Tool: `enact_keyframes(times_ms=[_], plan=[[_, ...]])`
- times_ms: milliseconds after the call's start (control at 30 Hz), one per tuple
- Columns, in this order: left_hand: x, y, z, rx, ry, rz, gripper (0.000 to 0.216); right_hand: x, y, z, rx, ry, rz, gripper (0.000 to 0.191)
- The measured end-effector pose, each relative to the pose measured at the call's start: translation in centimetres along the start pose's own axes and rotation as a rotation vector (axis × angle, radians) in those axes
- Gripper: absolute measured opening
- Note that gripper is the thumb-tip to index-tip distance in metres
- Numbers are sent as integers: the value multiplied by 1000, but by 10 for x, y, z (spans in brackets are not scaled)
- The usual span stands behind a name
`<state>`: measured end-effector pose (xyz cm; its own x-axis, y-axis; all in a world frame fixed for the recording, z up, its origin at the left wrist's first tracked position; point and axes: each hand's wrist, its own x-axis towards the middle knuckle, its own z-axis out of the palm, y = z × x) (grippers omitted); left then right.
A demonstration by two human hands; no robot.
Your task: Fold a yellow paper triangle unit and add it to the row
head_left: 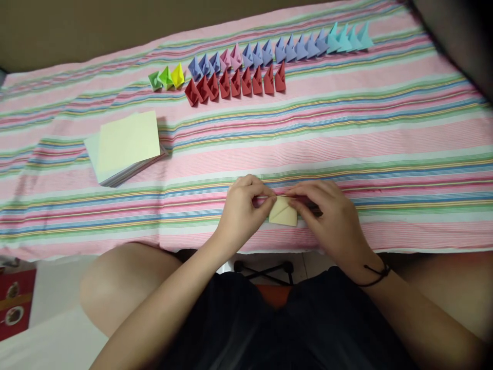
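A small pale yellow folded paper [284, 213] lies near the table's front edge, a diagonal crease or fold line across its face. With thumb and forefinger, my left hand [246, 205] pinches its upper left corner. On the opposite side, my right hand [327, 210] grips the upper right corner between thumb and fingers, the other fingers curled behind. The paper's lower part shows between the two hands; its top corners are hidden under my fingertips.
A stack of paper sheets [129, 144], pale yellow on top, sits to the left. Toward the back stand rows of folded paper pieces: red ones [235, 84], purple ones [290, 50], light blue ones [348, 38], and a few green and yellow ones [166, 78]. A striped cloth [327, 133] covers the table.
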<state>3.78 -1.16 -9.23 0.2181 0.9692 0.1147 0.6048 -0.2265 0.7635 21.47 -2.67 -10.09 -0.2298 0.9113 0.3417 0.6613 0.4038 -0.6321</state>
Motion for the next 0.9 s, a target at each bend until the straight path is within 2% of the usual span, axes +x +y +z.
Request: enact_keyframes(times_ms=[133,233,367,500,600,667,800,900], plan=[[0,0,2,-21,18,-2,16,-6,2,-2,-71,-39,-150,19],[-2,-3,3,-9,33,107,16,-14,-3,-3,-182,-79,-235,24],[-5,-9,3,92,-27,301,22,-26,-12,-3,-346,-119,-273,31],[-5,-14,1,162,-53,335,21,-32,-16,-5,-374,-157,-291,38],[-3,-16,-2,138,-55,312,21,-29,-14,-8,-257,-153,-240,35],[-2,-15,-5,111,-72,291,20,-24,-12,-8,-158,-128,-145,31],[1,-13,-9,64,-96,274,17,-11,-12,-1,-69,17,67,20],[2,-13,-10,54,-89,272,19,-8,-12,5,-33,57,109,19]])
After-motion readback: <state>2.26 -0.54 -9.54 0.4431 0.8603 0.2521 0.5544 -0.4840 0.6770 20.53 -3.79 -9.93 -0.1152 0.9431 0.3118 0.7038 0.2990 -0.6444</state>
